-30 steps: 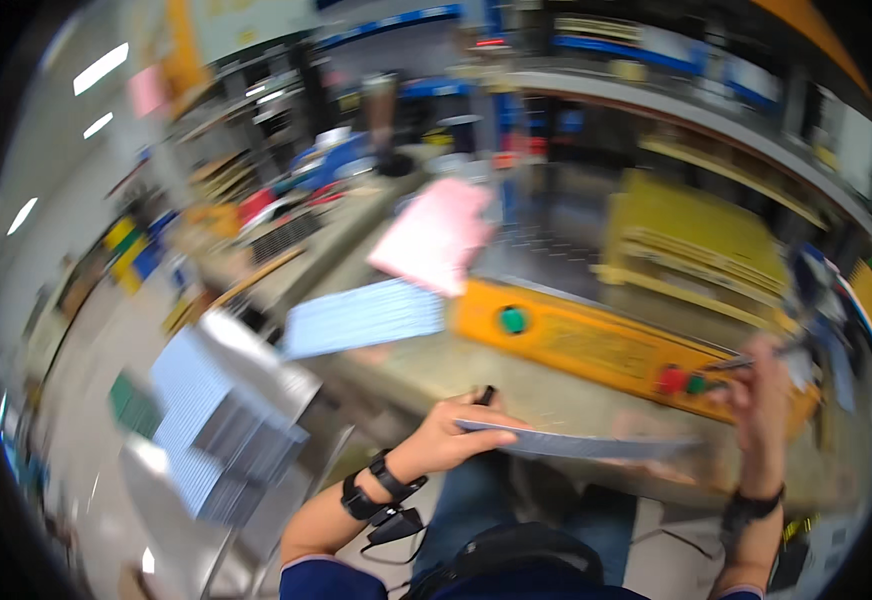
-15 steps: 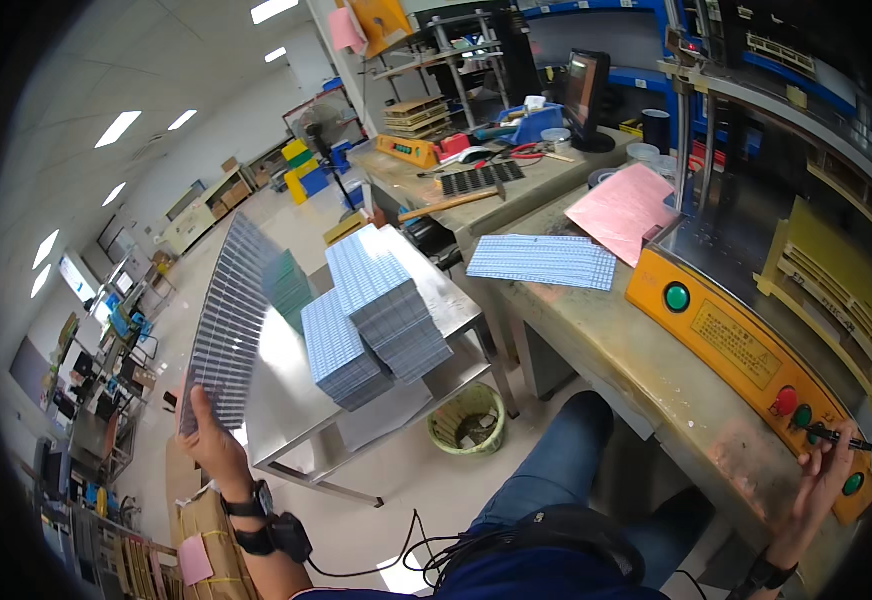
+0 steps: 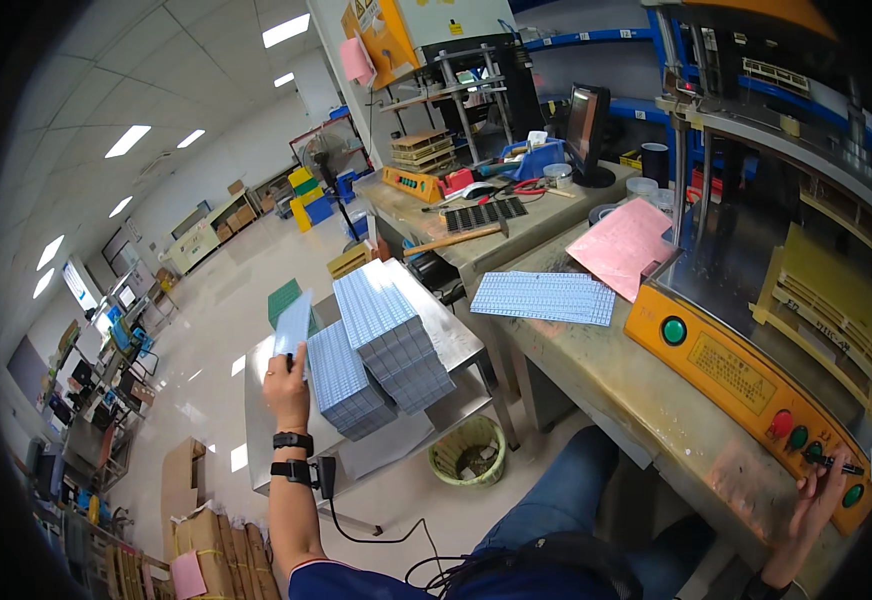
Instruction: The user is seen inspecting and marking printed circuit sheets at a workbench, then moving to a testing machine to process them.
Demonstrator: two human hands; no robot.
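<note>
My left hand [image 3: 286,390] is closed on the near end of a thin light-blue gridded panel [image 3: 294,322], tilted over the left part of the metal table. Right beside it rise two stacks of similar panels, a lower one [image 3: 348,385] and a taller one [image 3: 396,345]. Behind the held panel a green stack [image 3: 283,298] partly shows. My right hand [image 3: 818,500] grips a black pen [image 3: 838,464] at the right end of the orange control panel [image 3: 721,365], close to its green and red buttons.
On the workbench lie several flat blue panels [image 3: 543,298] and a pink sheet [image 3: 621,245]. A press [image 3: 736,240] with yellow plates stands at the right. A hammer [image 3: 456,240] rests on the bench behind. Below the table edge stands a waste basket [image 3: 467,452]; wrapped bundles [image 3: 218,545] sit lower left.
My left hand has swung the panel from the left, raised upright, to the right and down over the metal table beside the stacks. My right hand stays with the pen at the control panel.
</note>
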